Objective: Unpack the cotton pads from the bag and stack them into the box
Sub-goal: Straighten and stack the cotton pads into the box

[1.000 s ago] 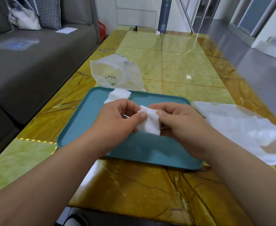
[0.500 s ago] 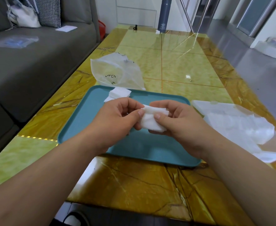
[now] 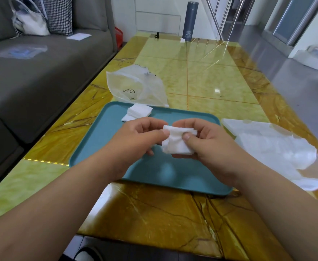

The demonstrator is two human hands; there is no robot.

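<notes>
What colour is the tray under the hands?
Teal blue tray, seen in the head view.

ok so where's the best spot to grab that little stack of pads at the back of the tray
Probably its two opposite side edges, pinched from above, thumb one side and fingers the other. The stack lies flat on the tray, fairly squared, and the bag sits close behind it, so top and near side are open.
</notes>
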